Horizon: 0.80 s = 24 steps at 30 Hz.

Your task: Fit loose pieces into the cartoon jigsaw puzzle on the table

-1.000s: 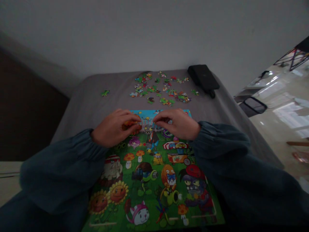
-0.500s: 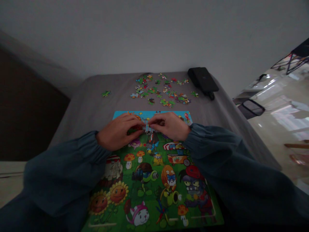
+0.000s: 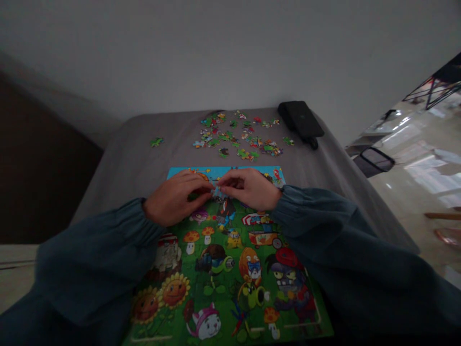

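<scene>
A jigsaw puzzle board (image 3: 219,259) with cartoon plants, sunflowers and mushrooms on green lies in front of me. Over its far part, my left hand (image 3: 180,197) and my right hand (image 3: 252,189) meet from both sides, fingertips nearly touching. Between them is a small light-blue puzzle piece (image 3: 217,191), pinched by the thumb and fingers of both hands. The fingers cover much of it, and its fit against the board is too dark and small to make out. Both palms hover just above the blue top strip of the board.
Loose puzzle pieces (image 3: 248,139) are scattered beyond the board, with one green piece (image 3: 157,142) apart at the left. A black case (image 3: 302,119) lies at the table's far right corner. Grey cloth (image 3: 122,154) covers the table, which meets a wall (image 3: 223,53) behind.
The hands stay together at the same part of the board with only slight finger movement. The whole view has shifted a little.
</scene>
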{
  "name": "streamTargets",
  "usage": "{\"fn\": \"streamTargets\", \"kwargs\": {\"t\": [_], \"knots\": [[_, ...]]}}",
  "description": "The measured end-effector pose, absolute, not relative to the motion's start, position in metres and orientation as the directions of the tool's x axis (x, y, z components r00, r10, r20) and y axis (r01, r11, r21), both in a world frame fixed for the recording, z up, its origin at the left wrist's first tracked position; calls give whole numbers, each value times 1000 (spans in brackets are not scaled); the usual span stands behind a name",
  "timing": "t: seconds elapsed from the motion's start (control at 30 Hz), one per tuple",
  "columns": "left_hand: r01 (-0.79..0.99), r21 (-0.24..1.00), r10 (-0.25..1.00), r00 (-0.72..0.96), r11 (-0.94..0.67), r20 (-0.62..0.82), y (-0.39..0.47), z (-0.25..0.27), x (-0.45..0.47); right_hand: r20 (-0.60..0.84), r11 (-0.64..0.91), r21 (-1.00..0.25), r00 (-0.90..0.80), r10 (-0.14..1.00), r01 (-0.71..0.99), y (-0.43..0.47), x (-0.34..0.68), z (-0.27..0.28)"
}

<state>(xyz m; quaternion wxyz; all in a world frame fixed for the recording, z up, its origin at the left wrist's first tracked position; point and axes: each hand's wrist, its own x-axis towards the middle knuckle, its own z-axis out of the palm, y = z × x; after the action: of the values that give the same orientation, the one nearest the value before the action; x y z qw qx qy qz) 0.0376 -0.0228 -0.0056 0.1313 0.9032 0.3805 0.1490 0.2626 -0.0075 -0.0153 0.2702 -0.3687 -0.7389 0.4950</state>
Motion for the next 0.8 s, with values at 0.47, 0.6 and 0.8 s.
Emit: {"fn": "streamTargets", "kwargs": {"t": [0.47, 0.6, 0.8], "knots": [[629, 422, 740, 648, -654, 180, -30, 4, 46, -197, -200, -978, -579, 791, 58, -13, 261, 0], [638, 434, 754, 633, -636, 174, -28, 2, 45, -157, -97, -985, -495, 854, 145, -10, 264, 3], [733, 337, 807, 537, -590, 246, -25, 3, 37, -21, 84, -964, -387, 922, 252, -1, 273, 3]]}}
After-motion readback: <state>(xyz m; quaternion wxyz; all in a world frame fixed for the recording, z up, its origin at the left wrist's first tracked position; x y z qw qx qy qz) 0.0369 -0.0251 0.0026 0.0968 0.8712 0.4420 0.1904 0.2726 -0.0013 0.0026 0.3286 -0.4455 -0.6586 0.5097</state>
